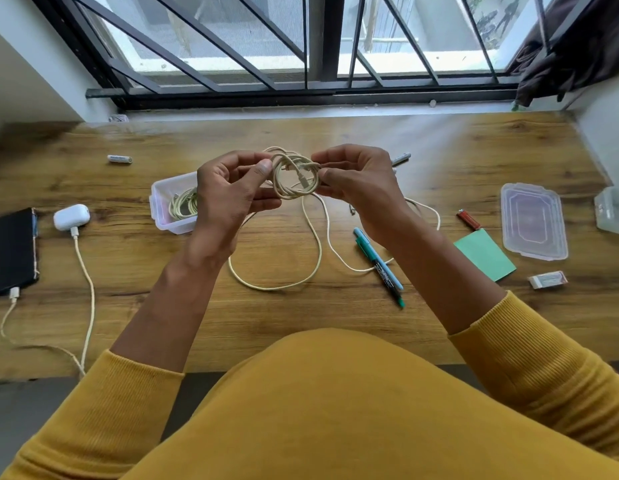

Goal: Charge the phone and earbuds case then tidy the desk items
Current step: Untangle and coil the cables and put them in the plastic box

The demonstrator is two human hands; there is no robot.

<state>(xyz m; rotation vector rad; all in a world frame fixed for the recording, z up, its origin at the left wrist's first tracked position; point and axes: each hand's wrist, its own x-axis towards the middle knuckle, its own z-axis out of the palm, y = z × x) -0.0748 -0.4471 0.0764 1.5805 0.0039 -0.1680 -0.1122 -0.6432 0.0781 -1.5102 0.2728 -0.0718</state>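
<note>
- Firstly, at the far left of the counter (128,306) lay one phone (13,251), dark and with its long axis running away from the person; a cable was plugged in its near end.
- Just beside it, to the right, stood one white earbuds case (71,217), also with a plug in it, so I judged the charging part as done.
- Further right was one open plastic box (162,206) with one coiled cable (184,203) already inside.
- The left hand (228,192) was raised above the counter, its fingers (263,168) curled and pinching the left side of a cable bundle (296,178).
- The right hand (356,185) pinched the right side of the same bundle, fingers narrow around the loops.
- The free tail of this cable (276,287) hung down and lay in wide loops on the counter, between the hands and the person, so it still needed winding.
- The box lay to the left of and below the bundle, nearer to the left hand; I think this hand would put the coil there.
- On the right I counted two pens (379,261) close together, one more marker (401,158) behind the right hand, one green note pad (484,254), one box lid (533,221), one eraser (547,279) and two batteries: a white battery (119,159) at the far left and a red battery (468,219) by the pad.
</note>
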